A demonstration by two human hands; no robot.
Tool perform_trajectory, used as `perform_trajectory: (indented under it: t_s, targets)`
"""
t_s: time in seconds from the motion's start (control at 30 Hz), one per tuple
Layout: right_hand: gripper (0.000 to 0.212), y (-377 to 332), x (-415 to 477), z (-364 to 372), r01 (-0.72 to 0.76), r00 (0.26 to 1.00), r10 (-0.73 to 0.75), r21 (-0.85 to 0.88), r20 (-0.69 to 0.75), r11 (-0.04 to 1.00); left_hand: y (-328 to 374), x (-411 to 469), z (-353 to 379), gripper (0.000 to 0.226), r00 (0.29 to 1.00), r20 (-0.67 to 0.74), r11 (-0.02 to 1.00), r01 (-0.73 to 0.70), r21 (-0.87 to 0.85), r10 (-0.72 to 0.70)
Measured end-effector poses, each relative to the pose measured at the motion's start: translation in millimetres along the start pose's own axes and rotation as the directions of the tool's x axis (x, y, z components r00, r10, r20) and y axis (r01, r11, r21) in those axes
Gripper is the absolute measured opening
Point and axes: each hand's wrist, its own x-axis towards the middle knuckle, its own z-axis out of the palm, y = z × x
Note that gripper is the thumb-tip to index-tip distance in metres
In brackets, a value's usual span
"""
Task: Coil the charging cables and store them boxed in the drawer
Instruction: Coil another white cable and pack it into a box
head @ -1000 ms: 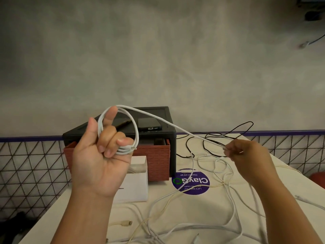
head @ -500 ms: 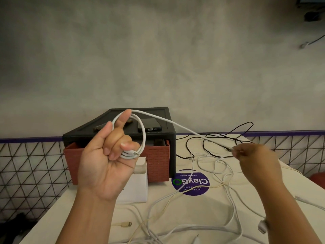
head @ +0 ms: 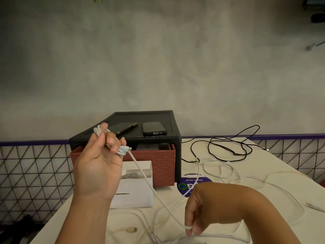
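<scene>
Winding white cable [head: 146, 180] w/ my L hand [head: 98, 166] curled round the coil [head: 123, 150], R hand [head: 202, 208] pinching slack; recommend even tension, equal loops.

Left hand [head: 98, 162] raised with a white cable [head: 140, 170] wound on it; right hand [head: 198, 206] low, pinching the same cable.

The left forearm rises steeply from the lower edge. Its hand is held up with the palm turned toward the person, the fingers [head: 112, 140] curled inward and loops of the cable wrapped round them. The right hand sits lower than the left and off to its right, well apart from it. Its wrist is bent so the back of the hand faces up and the fingers point down, the fingertips pinching the strand beneath. The right forearm enters from the lower right.
</scene>
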Motion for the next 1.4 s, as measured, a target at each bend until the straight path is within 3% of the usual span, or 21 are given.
perform_trajectory:
  t_s: [0.07,0.2,0.33,0.4,0.47,0.5,0.53,0.6,0.67,0.77,0.83,0.93,1.1,1.27,1.4]
  targets:
    - [0.015,-15,-10,-2,0.082,0.996,-0.082,0.023,0.024,0.996,-4,-1,1,0.017,0.999,-0.043,0.995,-0.015,0.094,0.019]
    - [0.018,-32,-26,-4,0.236,0.972,-0.236,0.035,-0.007,0.971,-12,-6,9,0.028,0.999,0.034,0.954,0.000,0.299,-0.010]
    - [0.011,-35,-38,-10,0.423,0.906,-0.422,0.132,-0.039,0.896,-28,-8,10,0.037,0.980,0.169,0.713,-0.045,0.699,-0.103]
    - [0.010,-33,-40,-12,0.520,0.854,-0.491,0.270,-0.171,0.810,-32,-13,12,0.033,0.935,0.246,0.591,-0.051,0.805,-0.254]
    - [0.009,-27,-41,-13,0.626,0.779,-0.508,0.409,-0.367,0.664,-32,-19,15,0.021,0.879,0.278,0.553,-0.020,0.833,-0.386]
    - [0.004,-23,-40,-15,0.678,0.733,-0.500,0.435,-0.461,0.592,-31,-21,15,0.041,0.854,0.276,0.533,0.003,0.846,-0.442]
    - [0.015,-20,-38,-16,0.714,0.693,-0.465,0.435,-0.551,0.549,-30,-22,15,0.059,0.829,0.278,0.529,0.025,0.848,-0.485]
    - [0.031,-14,-36,-19,0.734,0.661,-0.371,0.459,-0.653,0.500,-28,-23,18,0.067,0.816,0.288,0.589,0.076,0.805,-0.500]
    - [0.027,-12,-33,-20,0.746,0.638,-0.289,0.478,-0.714,0.464,-25,-25,23,0.057,0.819,0.307,0.650,0.103,0.753,-0.485]
    - [0.009,-17,-27,-18,0.725,0.650,-0.189,0.526,-0.736,0.444,-29,-25,24,0.065,0.840,0.303,0.714,0.135,0.687,-0.450]
    - [0.012,-18,-23,-16,0.705,0.663,-0.146,0.546,-0.734,0.453,-30,-25,26,0.048,0.879,0.257,0.787,0.188,0.588,-0.402]
    - [0.010,-20,-21,-15,0.689,0.681,-0.146,0.559,-0.717,0.461,-29,-22,22,0.031,0.894,0.223,0.873,0.278,0.401,-0.388]
    - [0.022,-21,-24,-13,0.644,0.740,-0.289,0.513,-0.608,0.568,-23,-15,17,0.047,0.871,0.232,0.900,0.407,0.156,-0.434]
    - [0.041,-23,-24,-10,0.561,0.805,-0.313,0.476,-0.504,0.677,-20,-14,24,0.040,0.904,0.058,0.903,0.416,0.104,-0.423]
    - [0.073,-27,-18,-7,0.602,0.780,-0.292,0.538,-0.553,0.590,-22,-10,23,0.037,0.910,-0.067,0.903,0.414,0.114,-0.409]
